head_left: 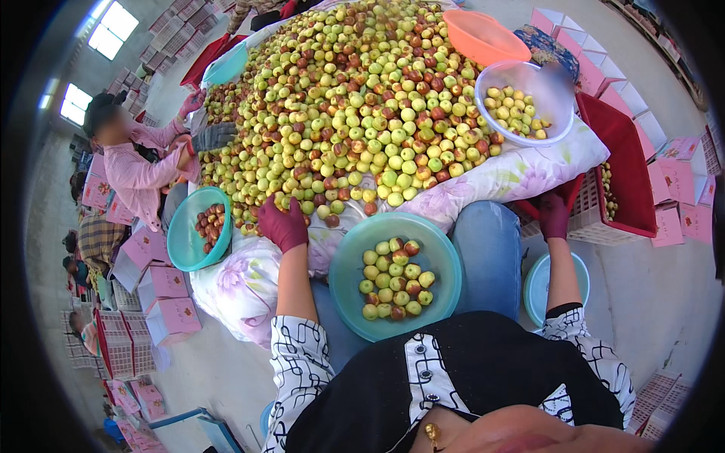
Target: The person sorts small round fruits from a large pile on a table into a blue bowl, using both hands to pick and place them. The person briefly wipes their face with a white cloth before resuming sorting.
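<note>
A large heap of green and red-brown jujubes (351, 107) covers the cloth-draped table. At the heap's near edge is my left hand (283, 222) in a maroon glove, its fingers spread on or just above the fruit; whether it holds one is hidden. On my lap rests a turquoise plastic basin (396, 223) with a single layer of jujubes (399, 277). Off to the right, my right hand (552, 215), also gloved in maroon, is at the edge of a red-lined crate (529, 206); its fingers are partly hidden.
A turquoise basin (227, 204) of red-brown jujubes stands left, a white basin (481, 93) of yellow-green ones right. A co-worker's gloved hand (214, 137) reaches in from the left. A large red-lined crate (617, 141) and pink cartons (674, 178) stand at right.
</note>
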Available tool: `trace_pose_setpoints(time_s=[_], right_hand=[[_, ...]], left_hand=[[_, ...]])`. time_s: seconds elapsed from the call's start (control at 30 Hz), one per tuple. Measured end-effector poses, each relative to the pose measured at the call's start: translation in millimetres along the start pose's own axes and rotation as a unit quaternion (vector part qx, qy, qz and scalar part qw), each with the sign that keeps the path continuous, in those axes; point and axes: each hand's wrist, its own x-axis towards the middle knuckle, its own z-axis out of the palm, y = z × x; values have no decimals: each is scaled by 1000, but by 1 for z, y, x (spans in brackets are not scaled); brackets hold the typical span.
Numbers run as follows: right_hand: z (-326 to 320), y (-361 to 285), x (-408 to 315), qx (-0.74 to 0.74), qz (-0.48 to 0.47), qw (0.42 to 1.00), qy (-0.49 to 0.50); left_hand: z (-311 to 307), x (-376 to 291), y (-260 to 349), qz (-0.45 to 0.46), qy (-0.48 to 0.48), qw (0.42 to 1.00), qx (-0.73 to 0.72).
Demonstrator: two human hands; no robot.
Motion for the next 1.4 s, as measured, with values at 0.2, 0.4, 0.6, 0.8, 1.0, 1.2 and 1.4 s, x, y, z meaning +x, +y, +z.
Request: trace_pose_setpoints(time_s=[0.2,0.4,0.6,0.8,1.0,1.2,1.4], right_hand=[[-5,-6,2,-17,-10,1000,-23],[-7,-13,7,-31,-25,998,-43],[-11,-22,13,-53,-34,996,-66],[-53,-78,18,-157,-6,967,-199],[-72,-185,50,-122,-113,951,-260],[72,-289,140,103,-305,909,-265],[244,-424,225,13,-433,863,-262]], left_hand=[[27,17,-5,-91,-102,990,33],[33,19,4,-94,-116,986,71],[22,18,12,-113,-127,984,53],[25,20,7,-111,-131,985,31],[17,34,-2,-75,-166,983,17],[15,44,-16,-66,-179,981,-36],[28,52,-21,-72,-138,988,-12]])
